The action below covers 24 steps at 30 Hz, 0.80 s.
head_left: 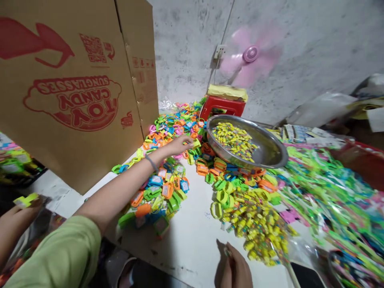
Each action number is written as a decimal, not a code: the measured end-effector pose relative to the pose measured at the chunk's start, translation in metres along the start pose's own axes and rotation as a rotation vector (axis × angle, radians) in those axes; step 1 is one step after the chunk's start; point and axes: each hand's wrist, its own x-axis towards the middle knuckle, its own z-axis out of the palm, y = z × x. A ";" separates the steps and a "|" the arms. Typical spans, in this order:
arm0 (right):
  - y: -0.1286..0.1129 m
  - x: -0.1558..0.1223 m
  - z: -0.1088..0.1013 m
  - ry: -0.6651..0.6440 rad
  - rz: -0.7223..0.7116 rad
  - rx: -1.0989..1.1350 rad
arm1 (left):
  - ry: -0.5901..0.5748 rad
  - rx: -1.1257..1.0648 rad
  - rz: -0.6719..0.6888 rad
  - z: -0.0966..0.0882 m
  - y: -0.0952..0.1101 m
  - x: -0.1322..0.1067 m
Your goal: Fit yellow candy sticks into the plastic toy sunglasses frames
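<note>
My left hand [181,145], at the end of a green-sleeved arm with a dark band on the wrist, reaches into a heap of toy watches [168,190]. Its fingers are closed on a yellow-green toy watch [196,143]. Orange, blue, green and pink watches lie on both sides of it. At the bottom, above the white tabletop [195,236], my right hand [235,269] is partly cut off by the frame. Thumb and fingers are pressed together; whatever they hold is hidden. Just beyond it lies a pile of small yellow wrapped candies [258,224].
A steel bowl [271,148] with yellow candies rests on watches. Behind stand a red stool [222,107] and spinning pink fan [250,54]. A cardboard box [90,156] blocks the left. Another person's hand [22,216] holds a yellow-green piece. A phone [307,276] lies right.
</note>
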 end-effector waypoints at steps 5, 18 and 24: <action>-0.016 0.006 -0.002 -0.019 0.196 0.108 | 0.062 -0.480 -0.034 0.019 0.037 -0.101; -0.140 0.039 -0.040 -0.309 0.342 0.848 | 0.068 -1.173 -0.405 0.099 0.026 -0.260; -0.155 0.036 -0.030 -0.258 0.206 0.763 | 0.089 -1.092 -0.333 0.097 0.044 -0.271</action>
